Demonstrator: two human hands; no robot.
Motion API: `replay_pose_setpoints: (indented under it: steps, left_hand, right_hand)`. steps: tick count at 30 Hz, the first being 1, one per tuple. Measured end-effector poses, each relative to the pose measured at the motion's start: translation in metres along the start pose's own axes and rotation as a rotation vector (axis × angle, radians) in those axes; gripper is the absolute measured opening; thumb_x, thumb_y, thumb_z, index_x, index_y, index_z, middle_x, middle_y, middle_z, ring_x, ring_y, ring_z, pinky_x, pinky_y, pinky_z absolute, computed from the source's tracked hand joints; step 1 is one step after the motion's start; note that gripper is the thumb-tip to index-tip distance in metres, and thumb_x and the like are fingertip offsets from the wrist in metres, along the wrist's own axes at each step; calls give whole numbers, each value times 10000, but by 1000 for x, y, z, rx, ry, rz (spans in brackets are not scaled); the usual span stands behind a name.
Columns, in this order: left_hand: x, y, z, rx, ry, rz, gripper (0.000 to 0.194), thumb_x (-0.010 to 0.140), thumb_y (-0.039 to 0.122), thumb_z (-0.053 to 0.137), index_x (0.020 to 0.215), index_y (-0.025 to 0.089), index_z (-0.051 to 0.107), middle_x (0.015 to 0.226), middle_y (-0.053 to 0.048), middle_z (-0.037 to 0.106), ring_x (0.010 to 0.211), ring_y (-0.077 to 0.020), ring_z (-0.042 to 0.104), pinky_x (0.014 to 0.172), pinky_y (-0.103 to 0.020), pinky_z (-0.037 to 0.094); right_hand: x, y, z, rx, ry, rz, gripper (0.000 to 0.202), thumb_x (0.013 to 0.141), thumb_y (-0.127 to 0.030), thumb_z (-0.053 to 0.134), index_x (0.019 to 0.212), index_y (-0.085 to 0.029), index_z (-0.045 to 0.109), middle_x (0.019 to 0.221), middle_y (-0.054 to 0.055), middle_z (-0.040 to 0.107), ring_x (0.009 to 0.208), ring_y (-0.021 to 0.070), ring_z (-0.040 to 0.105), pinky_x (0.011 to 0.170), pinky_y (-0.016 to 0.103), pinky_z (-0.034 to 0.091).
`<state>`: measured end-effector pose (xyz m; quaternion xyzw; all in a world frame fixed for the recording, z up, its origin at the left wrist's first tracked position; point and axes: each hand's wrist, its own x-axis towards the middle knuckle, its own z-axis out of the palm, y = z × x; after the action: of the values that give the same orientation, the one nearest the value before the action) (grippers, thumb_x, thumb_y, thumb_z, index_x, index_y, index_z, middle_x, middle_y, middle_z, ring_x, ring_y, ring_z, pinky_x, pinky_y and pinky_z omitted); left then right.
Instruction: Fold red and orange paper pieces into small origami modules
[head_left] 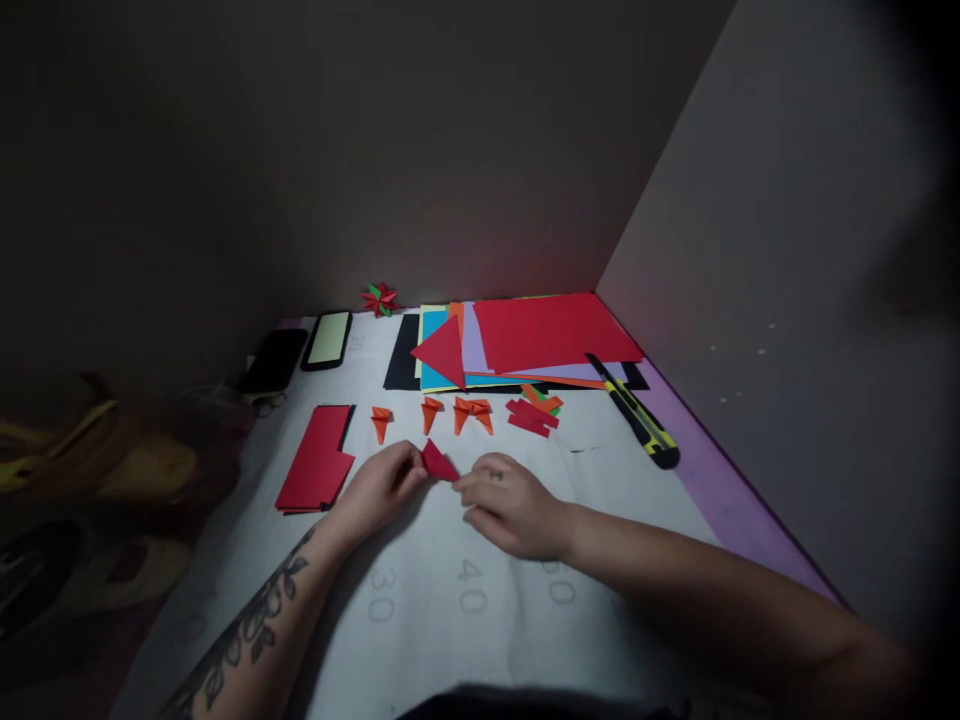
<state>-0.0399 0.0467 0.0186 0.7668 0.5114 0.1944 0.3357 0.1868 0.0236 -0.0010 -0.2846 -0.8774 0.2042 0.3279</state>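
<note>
A small folded piece of red paper (439, 461), triangular in outline, is between my two hands above the white table covering. My left hand (386, 482) pinches its left corner with thumb and forefinger. At its right corner is my right hand (514, 508), fingers curled and closed on the paper's tip; a ring shows on one finger. Just beyond the hands stand several folded orange paper pieces (472, 412) in a row. Red paper strips (532, 418) lie to their right, with orange and green strips (541, 399) behind.
A yellow and black box cutter (637, 415) lies at the right. Coloured sheets (555, 335) are stacked at the back, near a red-green paper star (379, 299). Red cut paper (315, 460), a phone (328, 340) and a dark object (275, 360) lie left. Walls bound the back and right.
</note>
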Motion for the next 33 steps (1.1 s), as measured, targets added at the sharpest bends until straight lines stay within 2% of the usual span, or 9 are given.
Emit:
replay_pose_setpoints:
  steps: [3,6,7,10,16,18,21,29,33]
  left_hand:
    - [-3,8,7,-230,51,-73,207,834,349,526,724,175,509,653,17,545,589,-113,471,543,-221,361]
    - [-5,12,16,-352,141,-105,228,808,338,570,679,170,487,625,25,539,579,-101,468,544,-213,360]
    - [-5,13,20,-364,175,-113,236,802,330,581,663,171,476,610,30,527,570,-96,459,543,-210,357]
    - [-5,13,29,-419,237,-124,221,793,305,599,688,179,451,607,44,508,564,-87,453,546,-204,359]
    - [2,13,29,-638,125,-132,352,768,271,629,1075,200,470,785,6,620,693,-125,570,633,-235,437]
    - [2,14,25,-552,102,-154,182,779,282,614,910,165,570,792,-25,643,736,-140,585,681,-248,446]
    - [0,14,20,-461,102,-175,162,802,311,584,783,151,607,769,-37,658,719,-147,589,665,-249,450]
    - [-6,25,24,-303,38,-18,128,810,282,573,793,172,636,768,-32,658,699,-134,582,644,-228,438]
    - [-7,25,29,-279,99,-34,130,783,289,604,759,170,649,711,-21,654,655,-133,569,606,-223,422]
  right_hand:
    - [5,2,1,96,180,312,134,797,-208,581,930,-199,566,860,50,610,830,187,535,741,328,449]
    - [9,5,4,156,180,442,90,785,-226,602,872,-207,595,797,24,589,783,169,535,694,295,440]
    - [10,6,4,170,164,445,22,789,-217,594,807,-207,604,753,15,583,769,165,533,689,288,433]
    - [11,8,5,207,147,435,181,798,-164,559,621,-196,573,640,0,556,724,152,526,675,276,414]
    - [20,10,4,218,42,424,209,781,-112,546,586,-186,567,635,-9,563,697,134,523,683,264,402]
    - [25,12,4,200,-38,370,162,785,-126,556,643,-192,599,665,-10,591,712,135,530,716,272,402]
    - [27,15,6,195,-85,364,69,797,-161,574,788,-205,627,759,-1,637,779,148,545,722,270,408]
    - [17,15,8,163,-35,276,96,791,-138,549,722,-197,582,707,14,589,720,157,528,661,277,407]
    - [18,11,6,134,4,200,141,806,-144,520,684,-197,567,669,16,562,691,160,514,645,286,399]
